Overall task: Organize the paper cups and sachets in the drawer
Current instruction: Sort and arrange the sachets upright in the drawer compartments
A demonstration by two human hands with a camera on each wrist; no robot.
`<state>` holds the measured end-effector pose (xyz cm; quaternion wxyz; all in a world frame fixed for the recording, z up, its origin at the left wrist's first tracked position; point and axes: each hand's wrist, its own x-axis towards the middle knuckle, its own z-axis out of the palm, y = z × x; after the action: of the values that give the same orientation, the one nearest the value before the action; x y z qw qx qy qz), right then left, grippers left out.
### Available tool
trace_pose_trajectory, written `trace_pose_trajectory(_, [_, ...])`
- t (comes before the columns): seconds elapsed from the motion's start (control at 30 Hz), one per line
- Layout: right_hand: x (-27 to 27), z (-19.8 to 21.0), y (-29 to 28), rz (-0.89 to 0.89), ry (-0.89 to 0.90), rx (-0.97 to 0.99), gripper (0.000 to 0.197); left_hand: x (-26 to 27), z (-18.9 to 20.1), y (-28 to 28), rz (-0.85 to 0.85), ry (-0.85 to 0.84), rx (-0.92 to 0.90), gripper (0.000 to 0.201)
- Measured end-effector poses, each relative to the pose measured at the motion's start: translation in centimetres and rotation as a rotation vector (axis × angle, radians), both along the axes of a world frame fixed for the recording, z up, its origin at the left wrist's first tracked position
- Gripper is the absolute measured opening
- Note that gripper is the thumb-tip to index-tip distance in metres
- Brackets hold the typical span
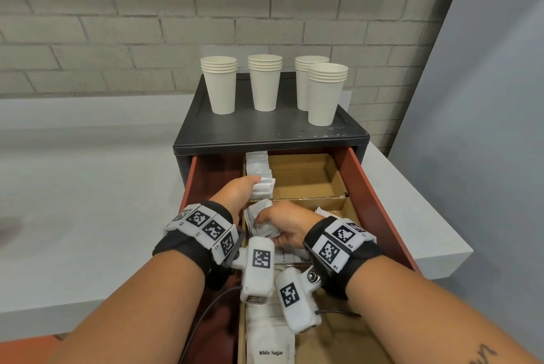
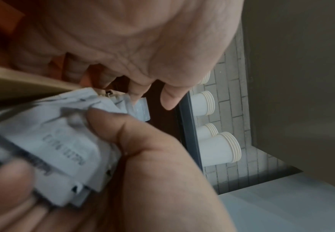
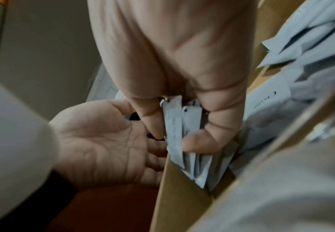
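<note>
The red drawer (image 1: 374, 195) is pulled out, with cardboard dividers inside. My right hand (image 1: 265, 223) grips a bundle of white sachets (image 1: 256, 216) over the middle left compartment. In the right wrist view the bundle (image 3: 175, 122) is pinched between thumb and fingers. My left hand (image 1: 253, 182) reaches into the back left compartment, its relaxed fingers touching an upright row of sachets (image 1: 259, 169). Its palm (image 3: 103, 141) lies open beside the divider. Stacks of paper cups (image 1: 219, 83) (image 1: 264, 81) (image 1: 325, 92) stand on the black cabinet top (image 1: 265, 125).
The back right cardboard compartment (image 1: 303, 175) holds nothing visible. Loose sachets (image 1: 322, 212) lie in the compartment to the right of my hands. White Sugar sachets (image 1: 270, 343) fill the front compartment. A grey counter (image 1: 73, 187) and a brick wall surround the cabinet.
</note>
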<state>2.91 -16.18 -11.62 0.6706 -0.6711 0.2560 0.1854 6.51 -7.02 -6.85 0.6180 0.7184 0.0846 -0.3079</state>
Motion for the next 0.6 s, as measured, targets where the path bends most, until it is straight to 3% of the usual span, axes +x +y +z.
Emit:
trace_pose_trajectory(0.1, [0.3, 0.5, -0.2, -0.019, -0.053, -0.039, 0.042, 0.1, 0.2, 0.3, 0.001, -0.010, 0.001, 0.041])
trace_pose_trajectory(0.23, [0.3, 1.5, -1.7, -0.095, -0.146, -0.043, 0.041, 0.0, 0.7, 0.7, 0.006, 0.010, -0.018, 0.032])
trace_pose_trajectory(0.37, [0.0, 1.3, -1.2, 0.002, -0.265, -0.159, 0.054, -0.3, 0.7, 0.9, -0.013, 0.018, -0.008, 0.038])
trace_pose_trajectory(0.43, [-0.3, 0.9, -0.7, 0.066, -0.278, -0.310, 0.042, -0.5, 0.8, 0.9, -0.037, 0.034, -0.032, 0.041])
trace_pose_trajectory(0.53, [-0.4, 0.1, -0.3, 0.179, -0.300, -0.692, 0.039, -0.4, 0.6, 0.9, -0.014, 0.084, -0.106, 0.040])
trace_pose_trajectory(0.6, [-0.4, -0.1, 0.0, 0.173, -0.327, -0.696, 0.039, -0.2, 0.6, 0.8, 0.018, 0.121, -0.152, 0.037])
